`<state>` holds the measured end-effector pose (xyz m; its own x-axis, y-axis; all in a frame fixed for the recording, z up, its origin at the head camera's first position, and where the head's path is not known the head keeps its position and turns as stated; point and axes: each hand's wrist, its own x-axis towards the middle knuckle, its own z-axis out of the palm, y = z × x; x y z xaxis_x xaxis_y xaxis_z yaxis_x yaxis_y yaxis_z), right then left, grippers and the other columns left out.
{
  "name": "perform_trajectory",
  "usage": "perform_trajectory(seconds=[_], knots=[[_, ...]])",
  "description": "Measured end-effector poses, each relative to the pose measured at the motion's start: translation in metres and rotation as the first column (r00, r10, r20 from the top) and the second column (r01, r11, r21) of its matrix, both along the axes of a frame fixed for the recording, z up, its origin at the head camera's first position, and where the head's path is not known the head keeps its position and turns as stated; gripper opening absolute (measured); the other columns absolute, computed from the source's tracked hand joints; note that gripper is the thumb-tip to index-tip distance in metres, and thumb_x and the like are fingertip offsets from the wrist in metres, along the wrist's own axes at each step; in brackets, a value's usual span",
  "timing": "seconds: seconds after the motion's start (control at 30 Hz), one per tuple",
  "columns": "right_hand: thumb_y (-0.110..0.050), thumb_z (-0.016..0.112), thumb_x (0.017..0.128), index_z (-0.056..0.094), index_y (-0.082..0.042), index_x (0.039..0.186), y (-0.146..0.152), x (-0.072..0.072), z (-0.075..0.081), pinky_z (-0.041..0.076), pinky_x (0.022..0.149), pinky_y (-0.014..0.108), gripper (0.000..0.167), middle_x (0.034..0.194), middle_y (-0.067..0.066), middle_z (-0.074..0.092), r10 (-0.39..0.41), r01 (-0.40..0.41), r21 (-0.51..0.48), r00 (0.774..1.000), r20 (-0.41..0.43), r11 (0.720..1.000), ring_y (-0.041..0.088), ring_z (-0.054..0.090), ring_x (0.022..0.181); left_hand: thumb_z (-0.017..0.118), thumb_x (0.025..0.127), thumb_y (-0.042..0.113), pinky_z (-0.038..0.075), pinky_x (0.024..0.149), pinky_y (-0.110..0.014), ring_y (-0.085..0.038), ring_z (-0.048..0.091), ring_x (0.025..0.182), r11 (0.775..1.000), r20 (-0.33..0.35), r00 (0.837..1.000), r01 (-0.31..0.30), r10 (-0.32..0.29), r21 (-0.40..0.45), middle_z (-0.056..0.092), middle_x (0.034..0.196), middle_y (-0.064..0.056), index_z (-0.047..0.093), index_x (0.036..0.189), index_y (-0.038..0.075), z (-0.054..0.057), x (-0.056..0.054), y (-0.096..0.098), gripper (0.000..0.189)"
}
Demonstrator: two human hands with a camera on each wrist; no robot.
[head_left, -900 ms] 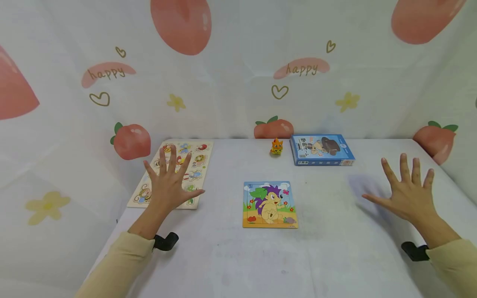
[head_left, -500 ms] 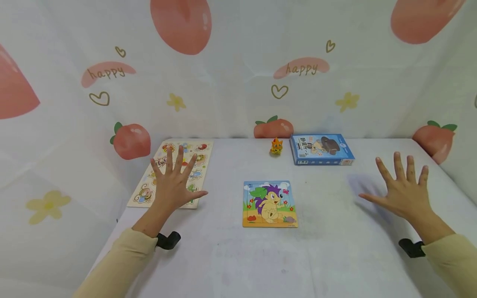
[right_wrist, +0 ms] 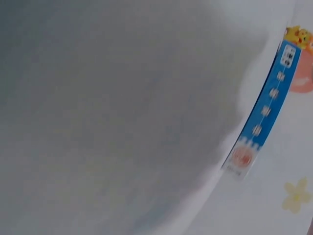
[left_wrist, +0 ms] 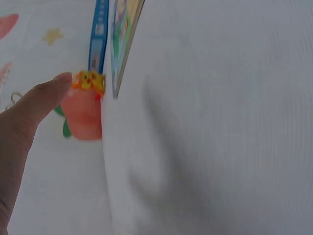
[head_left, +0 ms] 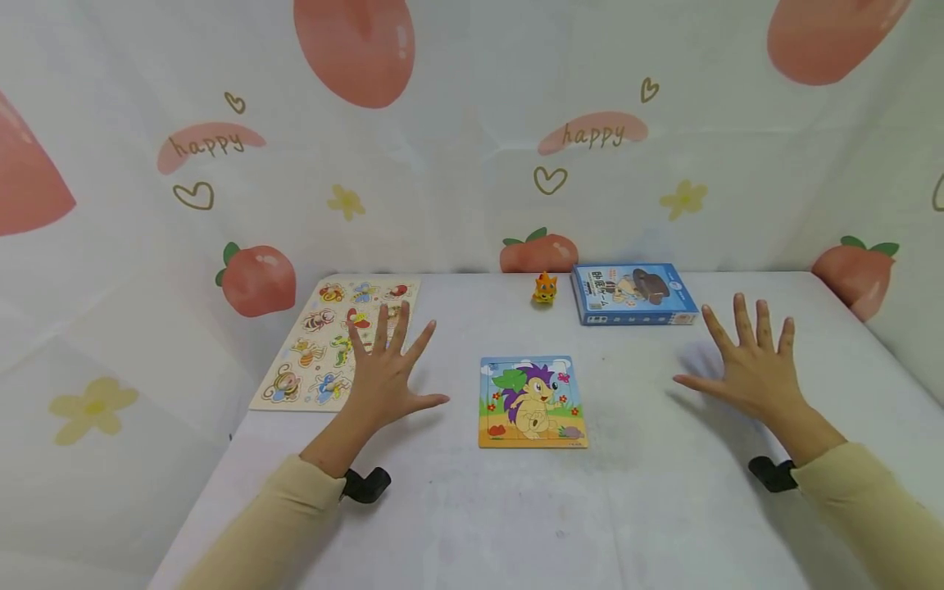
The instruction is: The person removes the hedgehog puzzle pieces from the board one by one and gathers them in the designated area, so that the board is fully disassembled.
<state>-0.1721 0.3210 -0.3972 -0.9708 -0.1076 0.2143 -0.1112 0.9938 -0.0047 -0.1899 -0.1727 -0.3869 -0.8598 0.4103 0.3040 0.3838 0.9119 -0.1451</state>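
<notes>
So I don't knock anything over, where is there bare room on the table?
Bare: in front of the hedgehog puzzle, and between it and the right hand. Crowded: the back, where the orange toy sits beside the blue box; and the left, with the picture board.

Your white worktop (head_left: 516, 524) carries a hedgehog puzzle (head_left: 534, 403), an insect board (head_left: 330, 340), a blue box (head_left: 634, 297) and an orange figurine (head_left: 545, 289)
</notes>
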Motion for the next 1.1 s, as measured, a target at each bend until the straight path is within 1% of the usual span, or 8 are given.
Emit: perform_trajectory(seconds=[0.1, 0.23, 0.4, 0.53, 0.7, 0.87, 0.97, 1.1], knots=[[-0.076, 0.052, 0.071, -0.007, -0.023, 0.150, -0.012, -0.004, -0.002, -0.017, 0.105, 0.066, 0.112, 0.153, 0.019, -0.021, 0.016, -0.016, -0.031, 1.000, -0.007, 0.999, 0.041, -0.023, 0.138, 0.060, 0.062, 0.079, -0.007, 0.103, -0.074, -0.037, -0.019, 0.142, 1.000, 0.047, 0.998, 0.030, -0.030, -0.002, -0.011, 0.157, -0.014, 0.017, 0.150, 0.029, -0.003, 0.004, 0.016, 0.110], [-0.076, 0.052, 0.072, -0.004, -0.021, 0.150, -0.028, -0.012, -0.003, -0.016, 0.106, 0.066, 0.111, 0.153, 0.018, -0.020, 0.048, -0.049, -0.080, 0.999, -0.012, 0.996, 0.040, -0.023, 0.139, 0.061, 0.062, 0.078, -0.002, 0.105, -0.073, -0.039, -0.014, 0.143, 0.997, 0.108, 0.991, 0.080, -0.080, 0.006, -0.011, 0.157, -0.013, 0.016, 0.150, 0.030, -0.008, 0.009, 0.034, 0.109], [-0.073, 0.053, 0.074, 0.000, -0.018, 0.151, -0.050, -0.023, -0.002, -0.013, 0.106, 0.067, 0.109, 0.154, 0.021, -0.017, 0.089, -0.087, -0.151, 0.996, 0.005, 0.985, 0.040, -0.022, 0.139, 0.060, 0.062, 0.079, 0.002, 0.107, -0.070, -0.038, -0.009, 0.144, 0.993, 0.232, 0.966, 0.120, -0.116, -0.004, -0.011, 0.157, -0.013, 0.015, 0.149, 0.032, -0.015, 0.016, 0.051, 0.109], [-0.072, 0.054, 0.074, -0.001, -0.019, 0.151, -0.067, -0.033, -0.003, -0.009, 0.106, 0.069, 0.109, 0.154, 0.022, -0.015, 0.109, -0.103, -0.198, 0.994, 0.016, 0.975, 0.041, -0.020, 0.140, 0.061, 0.063, 0.078, 0.004, 0.109, -0.068, -0.038, -0.003, 0.144, 0.991, 0.307, 0.942, 0.135, -0.133, 0.014, -0.008, 0.157, -0.017, 0.017, 0.149, 0.031, -0.019, 0.021, 0.061, 0.108], [-0.072, 0.054, 0.075, 0.000, -0.018, 0.151, -0.092, -0.043, -0.002, -0.007, 0.106, 0.069, 0.107, 0.154, 0.024, -0.011, 0.115, -0.099, -0.253, 0.992, 0.051, 0.962, 0.044, -0.017, 0.140, 0.066, 0.066, 0.070, 0.005, 0.111, -0.065, -0.038, -0.001, 0.144, 0.987, 0.388, 0.908, 0.134, -0.156, 0.084, -0.004, 0.156, -0.021, 0.020, 0.149, 0.031, -0.021, 0.025, 0.072, 0.102], [-0.071, 0.051, 0.079, 0.002, -0.013, 0.151, -0.122, -0.052, -0.001, -0.007, 0.108, 0.068, 0.105, 0.154, 0.023, -0.014, 0.124, -0.081, -0.315, 0.985, 0.119, 0.946, 0.044, -0.016, 0.140, 0.070, 0.067, 0.064, 0.005, 0.114, -0.060, -0.037, 0.001, 0.145, 0.986, 0.468, 0.871, 0.092, -0.146, 0.136, -0.002, 0.156, -0.023, 0.023, 0.148, 0.032, -0.024, 0.026, 0.079, 0.099], [-0.069, 0.050, 0.080, 0.004, -0.011, 0.151, -0.140, -0.057, 0.001, -0.008, 0.108, 0.067, 0.103, 0.154, 0.023, -0.013, 0.145, -0.081, -0.371, 0.978, 0.148, 0.925, 0.044, -0.016, 0.140, 0.070, 0.070, 0.061, 0.005, 0.117, -0.054, -0.035, 0.000, 0.145, 0.984, 0.523, 0.840, 0.067, -0.145, 0.165, -0.001, 0.156, -0.023, 0.026, 0.147, 0.032, -0.026, 0.027, 0.082, 0.093], [-0.069, 0.049, 0.081, 0.011, -0.007, 0.150, -0.162, -0.063, 0.000, -0.005, 0.108, 0.068, 0.100, 0.154, 0.027, -0.007, 0.193, -0.107, -0.451, 0.970, 0.149, 0.886, 0.047, -0.012, 0.140, 0.068, 0.075, 0.055, 0.012, 0.118, -0.048, -0.035, 0.004, 0.145, 0.975, 0.572, 0.802, 0.055, -0.172, 0.215, 0.001, 0.156, -0.023, 0.031, 0.146, 0.031, -0.029, 0.029, 0.084, 0.083]])
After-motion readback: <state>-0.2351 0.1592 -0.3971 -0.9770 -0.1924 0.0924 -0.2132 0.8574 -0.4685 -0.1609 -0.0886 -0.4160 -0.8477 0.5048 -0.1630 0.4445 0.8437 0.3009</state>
